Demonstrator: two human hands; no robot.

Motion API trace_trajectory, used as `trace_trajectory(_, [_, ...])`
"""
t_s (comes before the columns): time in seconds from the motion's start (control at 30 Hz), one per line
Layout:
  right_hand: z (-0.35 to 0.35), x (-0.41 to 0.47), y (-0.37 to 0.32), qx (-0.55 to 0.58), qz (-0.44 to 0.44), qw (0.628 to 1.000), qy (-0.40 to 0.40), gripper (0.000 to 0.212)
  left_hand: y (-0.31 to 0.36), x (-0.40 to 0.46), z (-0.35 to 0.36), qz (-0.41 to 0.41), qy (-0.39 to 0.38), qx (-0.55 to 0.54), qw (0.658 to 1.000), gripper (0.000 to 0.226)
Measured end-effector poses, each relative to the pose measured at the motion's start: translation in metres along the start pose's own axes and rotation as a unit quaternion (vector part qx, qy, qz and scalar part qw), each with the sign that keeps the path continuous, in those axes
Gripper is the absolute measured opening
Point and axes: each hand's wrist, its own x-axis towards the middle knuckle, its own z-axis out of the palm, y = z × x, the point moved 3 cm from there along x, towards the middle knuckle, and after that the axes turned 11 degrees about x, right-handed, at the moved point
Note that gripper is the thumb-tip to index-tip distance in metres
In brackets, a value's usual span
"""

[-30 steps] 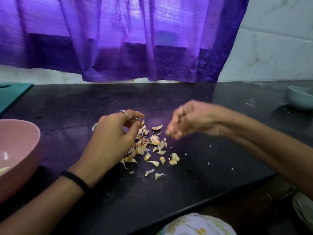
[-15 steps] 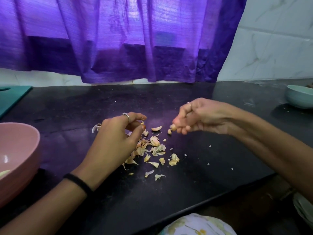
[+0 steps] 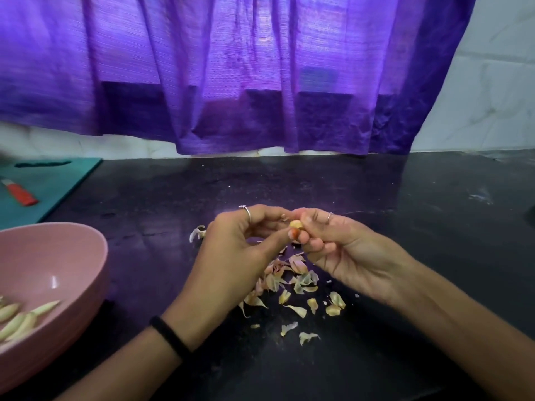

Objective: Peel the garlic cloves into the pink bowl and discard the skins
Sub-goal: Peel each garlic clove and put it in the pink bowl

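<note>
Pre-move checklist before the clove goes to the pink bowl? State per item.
1. Garlic clove pinched between left hand and right hand: ok.
2. Clove fully peeled: cannot tell, fingers cover most of it.
3. Pink bowl at left, opening unobstructed, peeled cloves inside: ok.
4. Skins discarded: not ok, they lie on the counter.
5. Path to bowl over the counter unobstructed: ok.

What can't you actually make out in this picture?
Head view only:
- Garlic clove: mostly covered by the fingertips of the left hand and right hand; how much skin remains is unclear.
- Pink bowl: cut off by the left edge, so its cloves can't be counted.
- Red-handled tool: cut off by the left edge.
</note>
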Motion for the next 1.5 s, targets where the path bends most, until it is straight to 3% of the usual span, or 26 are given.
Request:
trace_trajectory(0.47, [0.015, -0.009, 0.012, -0.113, -0.080, 0.990, 0.000, 0.017, 0.006, -0.002, -0.002, 0.011, 0.031, -0.047, 0.998, 0.012])
trace_trajectory(0.57, [0.015, -0.010, 0.010, -0.224, -0.138, 0.965, 0.015, 0.022, 0.005, -0.004, -0.003, -0.004, 0.029, -0.051, 0.998, 0.014])
trace_trajectory(0.7, [0.011, -0.012, 0.002, -0.334, -0.258, 0.904, 0.067, 0.018, 0.000, -0.003, -0.001, -0.024, 0.037, -0.059, 0.997, 0.010])
trace_trajectory(0.83, [0.013, -0.016, -0.001, -0.370, -0.279, 0.884, 0.063, 0.015, 0.000, -0.002, 0.001, -0.034, 0.031, -0.081, 0.996, 0.008])
trace_trajectory(1.03, [0.010, -0.015, 0.001, -0.376, -0.272, 0.884, 0.058, 0.009, 0.001, -0.004, -0.001, -0.036, 0.027, -0.117, 0.992, 0.020])
trace_trajectory(1.2, [0.008, -0.015, 0.001, -0.330, -0.249, 0.910, 0.035, 0.011, 0.000, -0.003, -0.002, -0.041, 0.021, -0.166, 0.985, 0.025])
trace_trajectory(1.4, [0.005, -0.012, 0.003, -0.266, -0.210, 0.940, 0.026, 0.029, 0.002, -0.003, -0.003, -0.018, 0.016, -0.140, 0.990, 0.026])
trace_trajectory(1.5, [0.005, -0.012, 0.004, -0.268, -0.208, 0.940, 0.034, 0.022, 0.002, -0.004, -0.002, -0.014, 0.014, -0.131, 0.991, 0.026])
